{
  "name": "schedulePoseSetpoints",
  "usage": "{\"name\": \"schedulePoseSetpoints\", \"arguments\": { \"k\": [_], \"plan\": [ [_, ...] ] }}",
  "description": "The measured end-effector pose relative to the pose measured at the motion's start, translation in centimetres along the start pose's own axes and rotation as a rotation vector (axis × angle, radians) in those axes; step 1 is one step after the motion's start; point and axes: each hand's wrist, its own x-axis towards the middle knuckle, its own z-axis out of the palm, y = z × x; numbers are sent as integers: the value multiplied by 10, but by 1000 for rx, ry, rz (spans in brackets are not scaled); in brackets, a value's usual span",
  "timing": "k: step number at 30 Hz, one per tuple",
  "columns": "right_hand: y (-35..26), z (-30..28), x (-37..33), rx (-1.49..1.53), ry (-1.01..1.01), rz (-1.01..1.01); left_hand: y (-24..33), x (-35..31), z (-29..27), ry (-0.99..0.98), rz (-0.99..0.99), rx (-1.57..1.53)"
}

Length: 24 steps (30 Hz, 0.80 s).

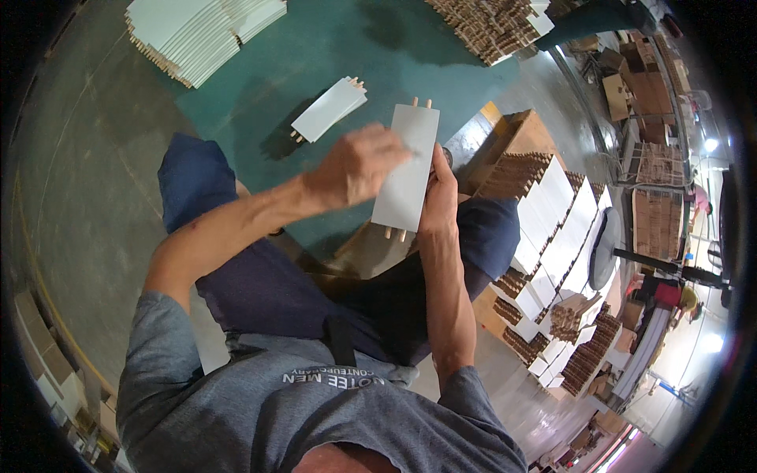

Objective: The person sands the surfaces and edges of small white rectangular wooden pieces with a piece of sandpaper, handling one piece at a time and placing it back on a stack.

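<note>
My right hand (441, 193) grips a white rectangular board (405, 177) by its right edge, the thumb along that side. Pairs of light wooden dowels stick out from the board's far and near ends. Over the board's left side is my left hand (359, 165), its fingers bent and smeared by motion. Whether it touches the board or holds anything small, I cannot tell. Farther off to the left, a small stack of similar white boards (327, 110) with dowel ends lies on the green surface (315, 47).
A long row of white boards (193, 35) lies at the far left, and a brown-edged pile (489, 27) at the far right. Beside my right knee stand large stacks of white boards (544, 213). A round black disc on a pole (605, 248) stands beyond them.
</note>
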Motion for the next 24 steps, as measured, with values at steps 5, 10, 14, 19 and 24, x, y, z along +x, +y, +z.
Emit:
{"name": "schedulePoseSetpoints", "arguments": {
  "k": [5, 10, 14, 19, 24],
  "plan": [
    [-11, 34, 1, -216, 121, -137, 45, -19, 5, -119, -18, -241],
    [-11, 33, -2, -132, 168, -69, 10, 3, -5, 4, -235, -99],
    [8, 34, -8, -222, 324, -2, -12, 14, -12, 65, -332, -52],
    [14, 23, -7, -174, 219, 20, -15, 18, -9, 70, -256, -5],
    [5, 50, -9, -280, 200, -56, 41, -6, 8, -60, -94, -238]
  ]
}}
